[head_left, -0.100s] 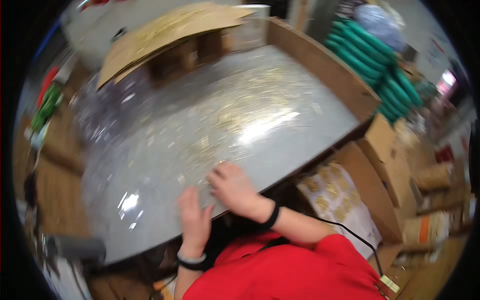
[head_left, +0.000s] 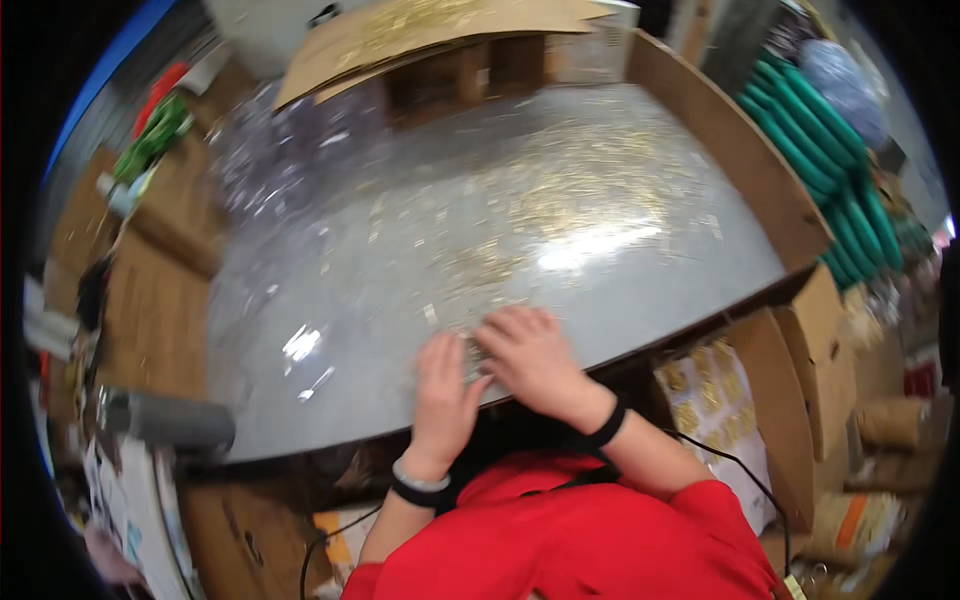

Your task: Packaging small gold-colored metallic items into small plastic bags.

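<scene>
Low over the near part of a grey tabletop (head_left: 370, 385), my two hands are close together. My left hand (head_left: 445, 390) has its fingers stretched out and its thumb apart. Just to its right, my right hand (head_left: 530, 360) reaches down with bent, slightly parted fingers, tips towards the left hand. Something small and shiny lies between the fingertips, too blurred to name. Beyond the hands, many thin gold-coloured pieces (head_left: 590, 185) lie scattered, thickest towards the far right. I cannot make out anything held in either hand.
Clear plastic bags (head_left: 275, 165) heap at the far left. A cardboard sheet (head_left: 420, 40) bearing gold pieces rests over boxes at the back. Cardboard (head_left: 725, 145) walls the right side. Below the right edge, an open carton (head_left: 790, 420) holds bagged gold pieces. A grey cylinder (head_left: 165, 418) stands at the left corner.
The whole view has turned, so the table sits farther right and more level in the picture. Both hands remain close together by the front edge.
</scene>
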Demonstrator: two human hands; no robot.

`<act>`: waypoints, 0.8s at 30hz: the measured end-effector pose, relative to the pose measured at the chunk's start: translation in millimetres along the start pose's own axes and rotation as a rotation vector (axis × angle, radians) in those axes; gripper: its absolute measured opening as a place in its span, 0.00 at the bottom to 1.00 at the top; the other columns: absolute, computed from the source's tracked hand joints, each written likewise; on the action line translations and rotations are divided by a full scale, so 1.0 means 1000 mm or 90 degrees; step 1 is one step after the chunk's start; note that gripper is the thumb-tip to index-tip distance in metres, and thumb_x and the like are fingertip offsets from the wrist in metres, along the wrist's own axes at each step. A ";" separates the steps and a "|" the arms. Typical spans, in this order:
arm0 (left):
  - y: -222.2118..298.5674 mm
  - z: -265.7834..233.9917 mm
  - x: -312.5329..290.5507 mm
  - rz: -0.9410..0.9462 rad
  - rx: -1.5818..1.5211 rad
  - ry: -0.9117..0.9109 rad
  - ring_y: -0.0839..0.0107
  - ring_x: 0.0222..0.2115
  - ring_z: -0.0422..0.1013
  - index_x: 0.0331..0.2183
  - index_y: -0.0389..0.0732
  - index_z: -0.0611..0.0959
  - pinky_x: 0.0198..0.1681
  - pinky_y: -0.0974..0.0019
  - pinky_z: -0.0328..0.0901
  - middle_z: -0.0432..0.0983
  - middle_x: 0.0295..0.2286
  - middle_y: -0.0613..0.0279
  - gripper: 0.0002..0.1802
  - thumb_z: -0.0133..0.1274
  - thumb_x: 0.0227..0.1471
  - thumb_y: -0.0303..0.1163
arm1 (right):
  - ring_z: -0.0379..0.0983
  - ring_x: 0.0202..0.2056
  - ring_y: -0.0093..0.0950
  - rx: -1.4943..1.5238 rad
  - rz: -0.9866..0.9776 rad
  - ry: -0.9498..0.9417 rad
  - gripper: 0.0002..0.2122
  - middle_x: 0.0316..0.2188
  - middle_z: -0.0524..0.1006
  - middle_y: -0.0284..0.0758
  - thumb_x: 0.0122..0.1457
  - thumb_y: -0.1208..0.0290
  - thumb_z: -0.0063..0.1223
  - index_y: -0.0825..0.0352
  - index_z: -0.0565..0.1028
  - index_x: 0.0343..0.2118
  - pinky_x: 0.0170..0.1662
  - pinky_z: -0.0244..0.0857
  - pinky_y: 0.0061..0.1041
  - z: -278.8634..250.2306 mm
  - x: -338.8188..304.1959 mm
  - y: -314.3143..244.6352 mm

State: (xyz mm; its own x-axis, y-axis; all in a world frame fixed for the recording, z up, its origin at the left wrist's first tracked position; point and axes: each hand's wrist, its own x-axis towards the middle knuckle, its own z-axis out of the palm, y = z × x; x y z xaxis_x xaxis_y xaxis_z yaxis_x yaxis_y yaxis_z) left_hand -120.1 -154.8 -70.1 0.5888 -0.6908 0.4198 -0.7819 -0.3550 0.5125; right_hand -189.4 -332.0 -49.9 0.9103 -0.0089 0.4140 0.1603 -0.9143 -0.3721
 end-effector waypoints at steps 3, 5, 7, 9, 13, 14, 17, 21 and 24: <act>-0.001 -0.006 -0.003 -0.001 0.032 0.009 0.39 0.61 0.57 0.59 0.30 0.69 0.65 0.45 0.54 0.62 0.60 0.39 0.35 0.62 0.52 0.29 | 0.58 0.65 0.48 0.102 0.033 -0.046 0.23 0.61 0.67 0.45 0.63 0.64 0.54 0.65 0.69 0.60 0.67 0.49 0.50 -0.002 -0.001 0.005; 0.003 -0.012 -0.004 0.018 0.074 -0.001 0.40 0.62 0.56 0.59 0.32 0.70 0.65 0.44 0.54 0.61 0.61 0.42 0.34 0.61 0.53 0.29 | 0.53 0.68 0.51 0.225 0.034 -0.062 0.21 0.63 0.65 0.48 0.67 0.68 0.50 0.65 0.67 0.62 0.69 0.46 0.50 -0.013 0.002 0.011; 0.001 -0.013 -0.005 0.041 0.113 -0.025 0.41 0.63 0.54 0.60 0.35 0.70 0.66 0.43 0.53 0.61 0.62 0.47 0.33 0.60 0.54 0.30 | 0.62 0.62 0.50 0.169 -0.007 -0.062 0.19 0.59 0.69 0.48 0.65 0.74 0.50 0.68 0.70 0.59 0.64 0.58 0.43 -0.034 0.016 0.019; -0.002 -0.009 -0.008 0.030 0.109 -0.038 0.41 0.63 0.54 0.60 0.35 0.70 0.66 0.43 0.53 0.61 0.62 0.46 0.32 0.59 0.55 0.31 | 0.75 0.46 0.48 0.113 -0.064 -0.034 0.12 0.45 0.77 0.48 0.63 0.72 0.52 0.71 0.76 0.47 0.50 0.70 0.40 -0.046 0.037 0.026; 0.003 -0.007 -0.005 0.010 0.055 -0.009 0.41 0.63 0.56 0.59 0.34 0.71 0.66 0.44 0.53 0.62 0.60 0.43 0.33 0.60 0.54 0.30 | 0.78 0.30 0.47 -0.191 0.044 -0.164 0.16 0.28 0.78 0.45 0.62 0.58 0.56 0.69 0.76 0.30 0.34 0.72 0.44 -0.059 0.038 0.047; 0.002 -0.008 -0.006 0.004 0.016 0.004 0.42 0.62 0.57 0.59 0.34 0.71 0.66 0.45 0.54 0.62 0.60 0.43 0.33 0.61 0.53 0.30 | 0.78 0.31 0.47 -0.210 0.079 -0.168 0.17 0.29 0.78 0.45 0.61 0.56 0.57 0.69 0.75 0.30 0.34 0.72 0.43 -0.058 0.034 0.042; 0.000 -0.018 -0.012 -0.012 -0.076 0.038 0.42 0.61 0.59 0.58 0.33 0.72 0.65 0.49 0.56 0.64 0.58 0.43 0.34 0.63 0.51 0.29 | 0.76 0.40 0.45 -0.249 0.211 -0.205 0.23 0.37 0.77 0.47 0.59 0.50 0.59 0.71 0.75 0.39 0.41 0.70 0.42 -0.059 0.018 0.022; -0.008 -0.032 -0.023 -0.040 -0.053 0.042 0.43 0.57 0.63 0.56 0.33 0.74 0.60 0.51 0.60 0.67 0.55 0.45 0.34 0.66 0.48 0.30 | 0.64 0.56 0.44 -0.144 0.172 -0.046 0.37 0.53 0.70 0.46 0.56 0.47 0.62 0.70 0.66 0.61 0.58 0.56 0.47 -0.026 -0.004 0.001; -0.008 -0.038 -0.022 -0.076 0.003 0.030 0.45 0.53 0.66 0.54 0.33 0.76 0.56 0.51 0.62 0.69 0.53 0.47 0.33 0.67 0.46 0.32 | 0.62 0.59 0.45 -0.202 0.069 0.015 0.37 0.56 0.68 0.46 0.55 0.46 0.61 0.69 0.67 0.60 0.61 0.55 0.48 0.000 -0.005 -0.016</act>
State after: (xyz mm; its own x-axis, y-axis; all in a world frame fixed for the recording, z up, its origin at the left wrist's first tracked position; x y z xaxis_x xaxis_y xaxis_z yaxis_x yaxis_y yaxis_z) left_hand -118.5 -112.9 -54.7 0.6865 -0.6131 0.3909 -0.7065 -0.4353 0.5579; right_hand -196.2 -316.9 -45.7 0.9060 -0.1195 0.4060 -0.0675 -0.9878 -0.1402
